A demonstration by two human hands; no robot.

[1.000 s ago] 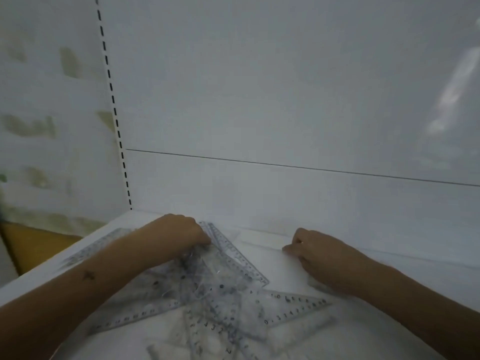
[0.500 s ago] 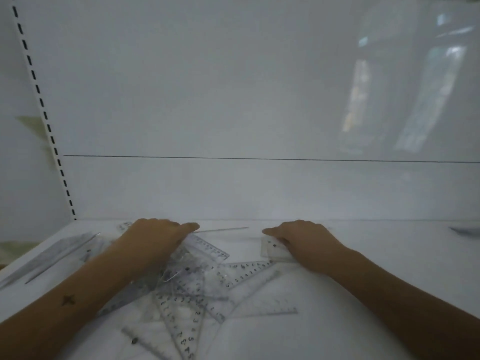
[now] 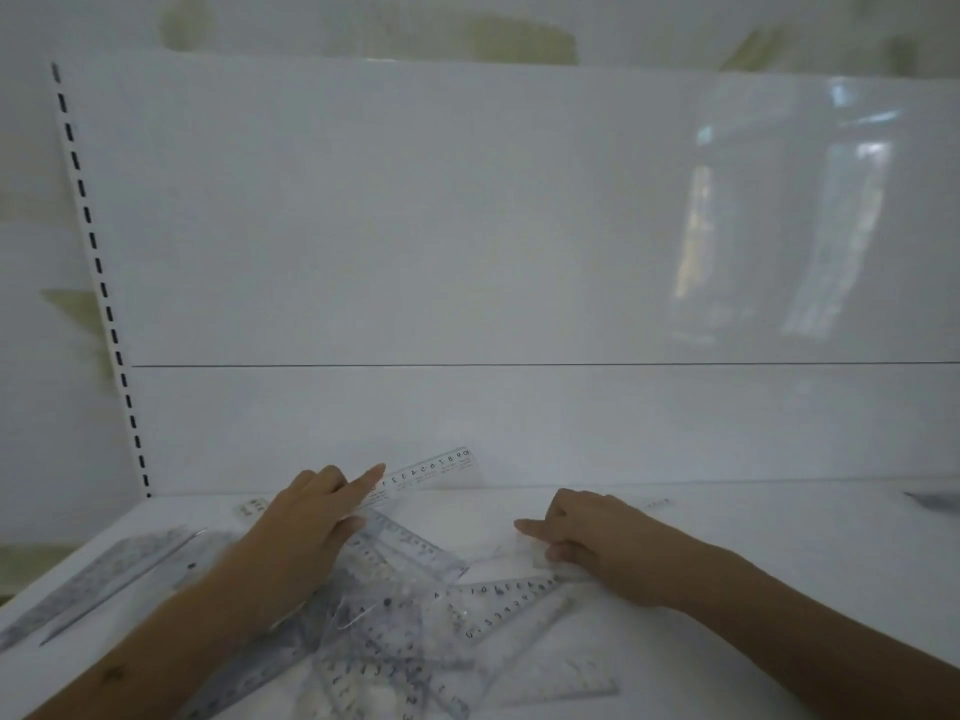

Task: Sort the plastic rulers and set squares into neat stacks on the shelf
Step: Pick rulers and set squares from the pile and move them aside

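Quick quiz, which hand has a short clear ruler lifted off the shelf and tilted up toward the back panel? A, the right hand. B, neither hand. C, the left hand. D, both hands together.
C: the left hand holds the short clear ruler, whose far end rises against the back panel, while the right hand rests low on a clear piece on the shelf.

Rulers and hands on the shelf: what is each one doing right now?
Short ruler: tilted up, far end raised, held by the left hand.
Left hand: gripping the short ruler.
Right hand: pressing on a clear set square.
Pile of rulers: jumbled, unsorted.
Long rulers: lying flat, side by side, at left.
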